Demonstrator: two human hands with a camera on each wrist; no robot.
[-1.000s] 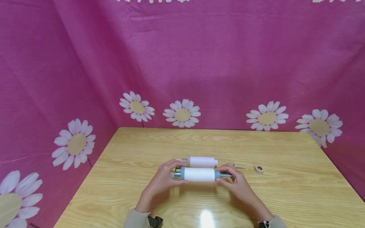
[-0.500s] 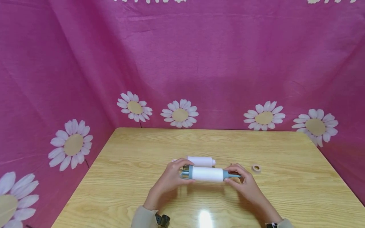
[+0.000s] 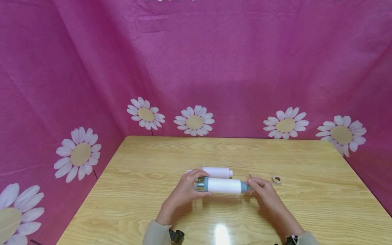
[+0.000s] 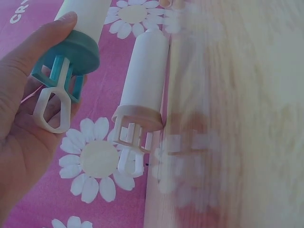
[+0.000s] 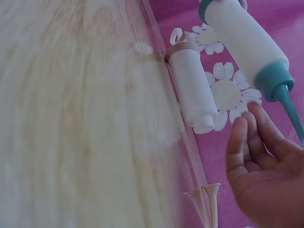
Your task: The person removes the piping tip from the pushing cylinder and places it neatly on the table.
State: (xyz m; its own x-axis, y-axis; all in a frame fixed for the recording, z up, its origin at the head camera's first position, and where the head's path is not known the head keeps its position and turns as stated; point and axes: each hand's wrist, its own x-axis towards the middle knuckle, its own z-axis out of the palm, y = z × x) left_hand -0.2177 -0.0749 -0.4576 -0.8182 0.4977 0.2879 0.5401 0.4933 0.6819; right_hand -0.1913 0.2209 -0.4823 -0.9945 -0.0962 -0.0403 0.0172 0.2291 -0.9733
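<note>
My left hand (image 3: 185,186) grips a white syringe-like dispenser (image 3: 224,185) by its teal rear collar (image 4: 71,54), with a thumb on the white barrel. A pale oval plunger loop (image 4: 52,109) sticks out at the handle end. My right hand (image 3: 264,192) is at the opposite end. In the right wrist view its loosely bent fingers (image 5: 236,142) lie beside the teal nozzle (image 5: 289,111), fingertips just below the front cap (image 5: 274,80). Behind the held one lies a second white dispenser (image 3: 216,172) with a pinkish-beige collar (image 5: 181,50) and no nozzle fitted.
A small pale ring (image 3: 277,180) lies on the wooden table (image 3: 300,204) to the right. Beige flared pieces (image 5: 212,204) lie near my right hand. Pink cloth (image 3: 226,68) with daisies hangs behind and at the sides.
The dispenser first shifted right in the head view. My right hand has since changed its hold, fingers turning and closing up around the nozzle end. My left hand keeps its grip.
</note>
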